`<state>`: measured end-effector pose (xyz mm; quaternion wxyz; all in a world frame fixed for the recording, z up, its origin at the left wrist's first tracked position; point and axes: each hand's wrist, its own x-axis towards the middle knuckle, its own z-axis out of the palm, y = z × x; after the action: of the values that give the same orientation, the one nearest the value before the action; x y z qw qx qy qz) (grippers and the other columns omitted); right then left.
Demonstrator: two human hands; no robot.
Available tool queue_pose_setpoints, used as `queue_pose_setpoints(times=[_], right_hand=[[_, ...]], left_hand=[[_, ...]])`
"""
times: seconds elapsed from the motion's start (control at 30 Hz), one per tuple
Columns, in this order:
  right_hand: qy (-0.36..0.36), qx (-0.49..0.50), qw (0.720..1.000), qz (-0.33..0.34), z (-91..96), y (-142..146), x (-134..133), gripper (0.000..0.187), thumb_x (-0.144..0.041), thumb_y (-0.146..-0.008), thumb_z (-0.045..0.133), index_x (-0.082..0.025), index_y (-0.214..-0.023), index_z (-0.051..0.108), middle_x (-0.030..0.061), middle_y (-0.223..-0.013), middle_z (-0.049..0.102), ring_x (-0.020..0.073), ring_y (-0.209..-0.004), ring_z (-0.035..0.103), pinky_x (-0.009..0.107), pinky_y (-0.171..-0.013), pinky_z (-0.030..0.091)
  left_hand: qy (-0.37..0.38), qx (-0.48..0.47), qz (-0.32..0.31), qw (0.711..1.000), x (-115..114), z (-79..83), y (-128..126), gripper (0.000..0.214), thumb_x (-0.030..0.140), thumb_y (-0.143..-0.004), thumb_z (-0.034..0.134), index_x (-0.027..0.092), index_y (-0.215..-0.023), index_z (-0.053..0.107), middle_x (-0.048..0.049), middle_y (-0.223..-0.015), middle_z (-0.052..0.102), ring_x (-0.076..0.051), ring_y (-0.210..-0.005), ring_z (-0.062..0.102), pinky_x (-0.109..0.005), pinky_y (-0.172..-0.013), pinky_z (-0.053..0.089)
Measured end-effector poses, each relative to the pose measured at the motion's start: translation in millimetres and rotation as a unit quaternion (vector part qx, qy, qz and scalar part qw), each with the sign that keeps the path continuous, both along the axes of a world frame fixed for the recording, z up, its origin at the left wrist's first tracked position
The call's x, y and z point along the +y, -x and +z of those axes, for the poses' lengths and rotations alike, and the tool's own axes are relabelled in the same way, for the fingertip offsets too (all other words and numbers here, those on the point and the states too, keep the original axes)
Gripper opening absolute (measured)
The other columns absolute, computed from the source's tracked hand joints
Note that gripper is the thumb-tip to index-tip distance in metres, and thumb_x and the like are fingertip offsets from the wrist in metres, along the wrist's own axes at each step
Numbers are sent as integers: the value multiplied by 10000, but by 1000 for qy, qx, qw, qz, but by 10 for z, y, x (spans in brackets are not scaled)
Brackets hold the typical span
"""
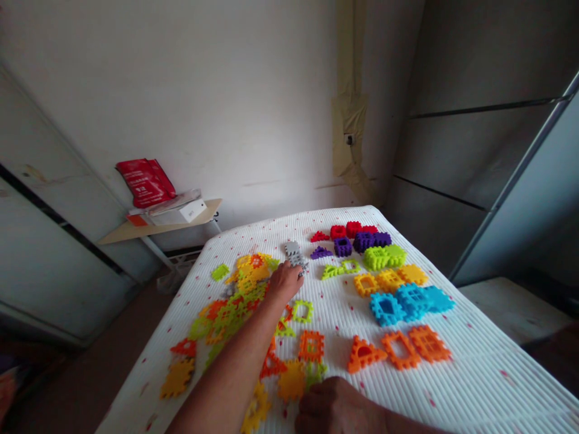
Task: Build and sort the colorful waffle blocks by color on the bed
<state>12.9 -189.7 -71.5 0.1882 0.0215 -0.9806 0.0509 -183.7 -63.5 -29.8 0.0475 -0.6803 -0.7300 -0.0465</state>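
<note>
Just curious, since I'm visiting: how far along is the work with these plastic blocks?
Done-looking: red, purple, green, yellow, blue and orange blocks lie in colour groups. In hand: the left hand is at the grey blocks. Remaining: a mixed heap of yellow, orange and green pieces, near the right hand.

From my remote station, I can see the left hand point(284, 283) covering the lower end of the grey waffle block point(293, 253), so I can't tell whether its fingers grip it. The bottom edge of my feed cuts off the right hand point(337, 410), and I can't see what lies beneath it. The heap of yellow and orange interlocking blocks point(230, 307) overlaps itself and runs under the left forearm point(226, 380), so I can't count the pieces. The frame clips a yellow block point(256, 413). The print on the red packet point(145, 182) and white label point(193, 211) is too small to read, and I can't identify the blurred shape point(6, 386) at the left edge.
</note>
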Motion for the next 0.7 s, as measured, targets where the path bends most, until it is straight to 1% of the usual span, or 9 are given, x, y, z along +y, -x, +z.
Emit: queue_pose_setpoints(times=[0.13,0.23,0.47,0.7], right_hand=[[1,3,1000,10,-5,0,4,199,-297,-901,525,-189,-736,492,-46,-673,523,96,-581,416,242,-477,300],[3,-1,1000,14,4,3,7,202,-292,-902,523,-187,-733,492,-45,-670,525,94,-582,423,243,-479,293],[8,-7,1000,14,1,11,8,234,-307,-920,495,-185,-720,488,-38,-668,530,92,-582,432,244,-481,278],[1,-7,1000,3,-19,10,-4,207,-304,-892,539,-189,-728,486,-48,-680,535,93,-577,428,249,-465,271]], left_hand=[[-2,8,16,1000,-2,12,-33,205,331,-835,476,246,-927,639,-68,-970,555,-205,-925,543,-304,-762,438],[-2,11,13,1000,-8,29,-29,196,327,-835,477,253,-925,635,-61,-981,555,-200,-928,548,-300,-751,443],[1,14,5,1000,-30,53,-14,200,278,-823,483,264,-948,639,-54,-1000,558,-198,-951,546,-302,-778,447],[-3,8,7,1000,-34,45,-8,207,254,-799,493,260,-951,634,-55,-993,567,-205,-966,547,-310,-793,447]])
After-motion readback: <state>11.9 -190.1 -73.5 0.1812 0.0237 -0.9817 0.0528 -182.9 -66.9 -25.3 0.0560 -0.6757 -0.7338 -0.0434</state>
